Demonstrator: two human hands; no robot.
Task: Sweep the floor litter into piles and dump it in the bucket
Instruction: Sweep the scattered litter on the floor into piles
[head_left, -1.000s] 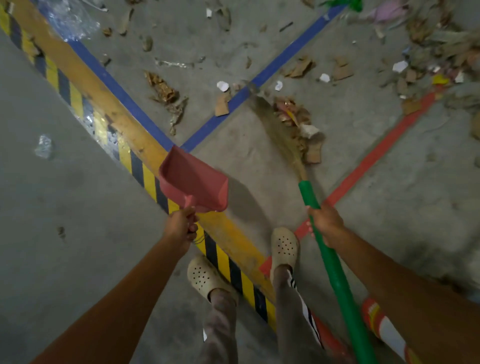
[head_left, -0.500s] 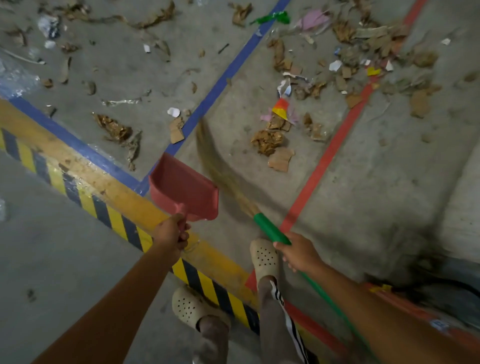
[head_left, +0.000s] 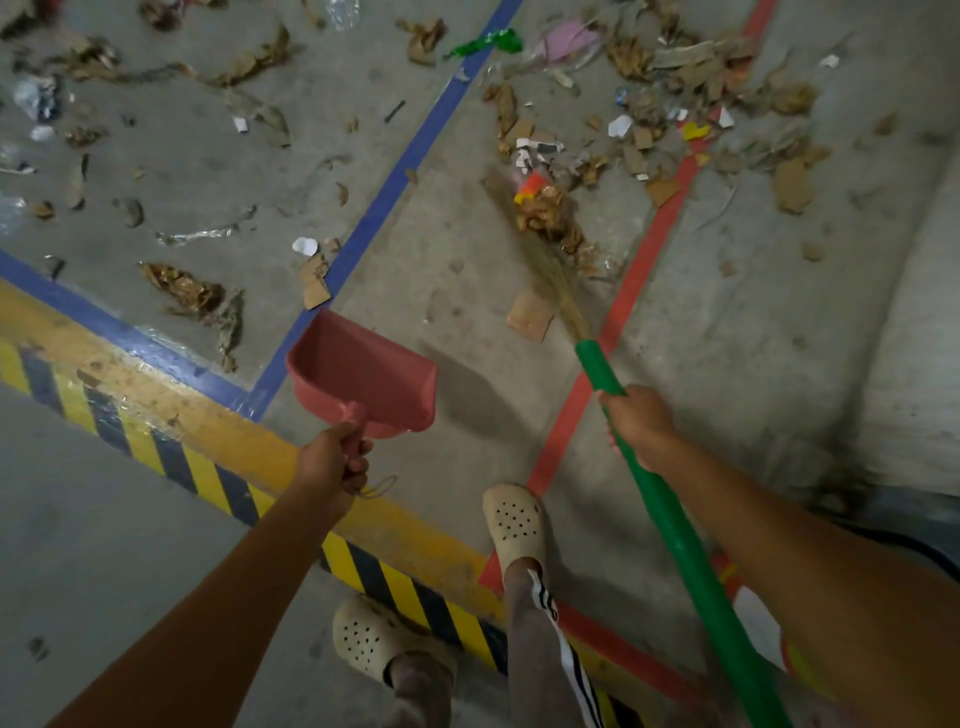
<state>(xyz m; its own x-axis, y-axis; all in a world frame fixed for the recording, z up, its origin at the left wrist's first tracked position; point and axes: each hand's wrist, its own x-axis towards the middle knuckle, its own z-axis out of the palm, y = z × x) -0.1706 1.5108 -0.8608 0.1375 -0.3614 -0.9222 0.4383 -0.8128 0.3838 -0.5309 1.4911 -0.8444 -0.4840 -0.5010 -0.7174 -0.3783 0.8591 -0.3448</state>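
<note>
My left hand grips the handle of a red dustpan, held above the concrete floor with its mouth facing away from me. My right hand grips the green handle of a broom. Its straw bristles lie blurred on the floor against a clump of brown and red scraps. A denser spread of cardboard and paper litter covers the floor at the upper right. Loose scraps lie left of the blue line. No bucket is in view.
A blue tape line, a red tape line and a yellow-and-black hazard stripe cross the floor. My feet in pale clogs stand at the stripe. A flat cardboard piece lies beside the bristles. A pale raised surface borders the right.
The broom head has swung from left of the scraps to the right, now pressed against the brown clump near the red line. My right hand moved right and up; the dustpan stayed roughly in place.
</note>
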